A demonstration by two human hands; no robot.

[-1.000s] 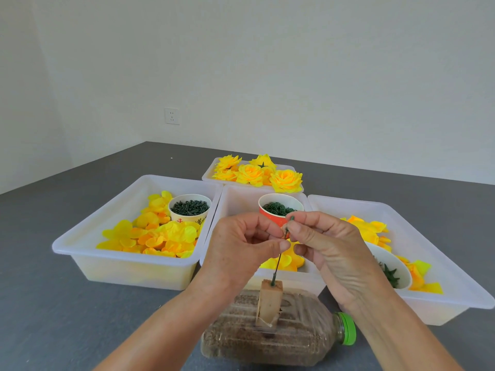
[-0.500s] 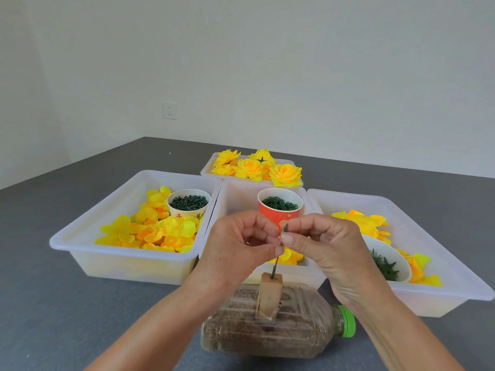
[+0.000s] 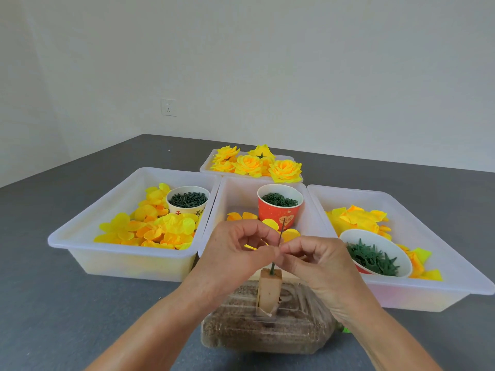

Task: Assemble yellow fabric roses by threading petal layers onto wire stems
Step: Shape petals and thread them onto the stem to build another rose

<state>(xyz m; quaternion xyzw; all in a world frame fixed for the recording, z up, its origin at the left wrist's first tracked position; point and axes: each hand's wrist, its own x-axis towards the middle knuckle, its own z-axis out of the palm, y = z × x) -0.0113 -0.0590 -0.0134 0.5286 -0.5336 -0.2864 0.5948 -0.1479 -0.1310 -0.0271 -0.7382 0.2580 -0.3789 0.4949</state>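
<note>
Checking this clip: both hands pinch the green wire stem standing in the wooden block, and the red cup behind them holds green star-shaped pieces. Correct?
Not quite. In the head view the red cup holds green rings; the star-shaped pieces are in the white bowl. The left hand and right hand do pinch the wire stem in the wooden block.

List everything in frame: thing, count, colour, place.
bins: 4, translucent white, three in a row, one behind
finished roses: several, yellow, rear bin
loose petals: many, yellow-orange, the three front bins
cups: 3 with green parts; cream left, red centre, white right
wire stem: 1, green, upright in block
block: 1, tan, on bottle
bottle: 1, clear, brown fill, lying nearest
wall socket: 1, white
table: grey
left hand, right hand: pinching stem
</note>
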